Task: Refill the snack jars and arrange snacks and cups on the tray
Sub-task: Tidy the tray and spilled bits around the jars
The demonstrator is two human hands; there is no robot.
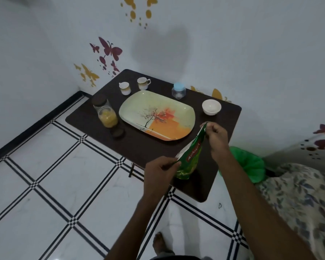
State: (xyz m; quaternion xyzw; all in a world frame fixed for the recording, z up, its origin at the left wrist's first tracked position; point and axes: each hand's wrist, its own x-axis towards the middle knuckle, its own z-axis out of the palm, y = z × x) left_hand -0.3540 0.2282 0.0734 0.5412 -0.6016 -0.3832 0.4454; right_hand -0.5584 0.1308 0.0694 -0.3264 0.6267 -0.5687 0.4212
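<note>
Right now I see both hands on green snack packet [190,156], lower centre: left hand [159,175] pinches bottom edge, right hand [217,140] pinches top. Tray [188,114] sits mid-frame on table [143,145], jar [106,113] just left of it.

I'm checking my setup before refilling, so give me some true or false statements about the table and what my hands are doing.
1. Both hands hold the green packet. True: left hand at its lower end, right hand at its top.
2. The tray holds two cups. False: both cups stand on the table behind it.
3. The big jar is open. False: its brown lid is on.
4. The white bowl sits right of the tray. True.
</note>
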